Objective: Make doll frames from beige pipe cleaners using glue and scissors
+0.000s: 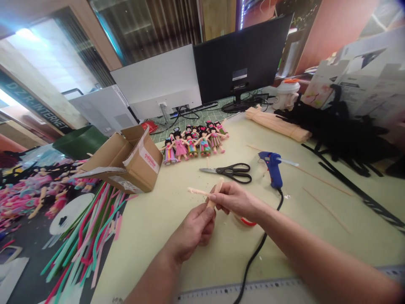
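Over the pale green table [148, 236], my left hand [199, 223] is closed round the lower part of a peach fuzzy stem piece [218, 185]. My right hand [232, 197] pinches the same piece from the right, and the two hands touch. One arm of the piece points left and another sticks up between the hands. Just beyond them lie black-handled scissors [236, 171]. A blue glue gun [272, 169] rests to their right. Partly behind my right forearm is a red ring-shaped object [248, 221].
Small dolls [191, 141] stand behind the scissors, beside an open cardboard box [142, 169]. Coloured stems [91, 236] lie at left, peach bundles [278, 122] and black stems [344, 131] at right. A black cable [256, 253] and a ruler [268, 286] are near the front.
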### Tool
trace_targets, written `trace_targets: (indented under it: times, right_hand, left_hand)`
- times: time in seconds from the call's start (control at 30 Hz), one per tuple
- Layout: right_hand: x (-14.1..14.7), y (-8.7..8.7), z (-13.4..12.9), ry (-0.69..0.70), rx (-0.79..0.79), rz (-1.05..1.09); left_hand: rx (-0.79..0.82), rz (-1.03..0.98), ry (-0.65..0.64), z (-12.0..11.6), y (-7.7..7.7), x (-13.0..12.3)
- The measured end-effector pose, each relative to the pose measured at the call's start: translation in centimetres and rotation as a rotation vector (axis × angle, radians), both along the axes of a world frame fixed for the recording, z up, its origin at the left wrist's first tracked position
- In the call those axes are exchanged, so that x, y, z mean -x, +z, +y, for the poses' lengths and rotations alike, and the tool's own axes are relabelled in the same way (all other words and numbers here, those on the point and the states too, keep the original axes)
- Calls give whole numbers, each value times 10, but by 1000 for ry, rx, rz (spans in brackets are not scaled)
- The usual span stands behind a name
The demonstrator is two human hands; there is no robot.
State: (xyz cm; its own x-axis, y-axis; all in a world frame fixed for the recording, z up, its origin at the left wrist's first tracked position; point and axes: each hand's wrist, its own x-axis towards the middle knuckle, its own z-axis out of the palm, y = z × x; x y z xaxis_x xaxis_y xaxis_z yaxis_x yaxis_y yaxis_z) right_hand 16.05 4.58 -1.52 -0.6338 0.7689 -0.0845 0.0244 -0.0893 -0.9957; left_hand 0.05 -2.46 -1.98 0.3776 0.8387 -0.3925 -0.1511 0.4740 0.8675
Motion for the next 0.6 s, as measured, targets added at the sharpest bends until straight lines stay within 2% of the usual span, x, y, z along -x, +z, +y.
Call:
trace_targets:
  times: [0.13,0.3,0.47,0.6]
  right_hand:
    - [-2,3,1,7,40,33]
    - [-5,7,1,-129,53,6]
    - [-6,8,2,-90,18,37]
    - [-8,5,4,-58,28,-21]
  left_hand:
    - [-1,-44,-30,1,-6,3]
    - [58,-59,-37,6,-9,7]
    - [122,-65,7,8,-5,7]
    - [61,-20,49,6,-2,6]
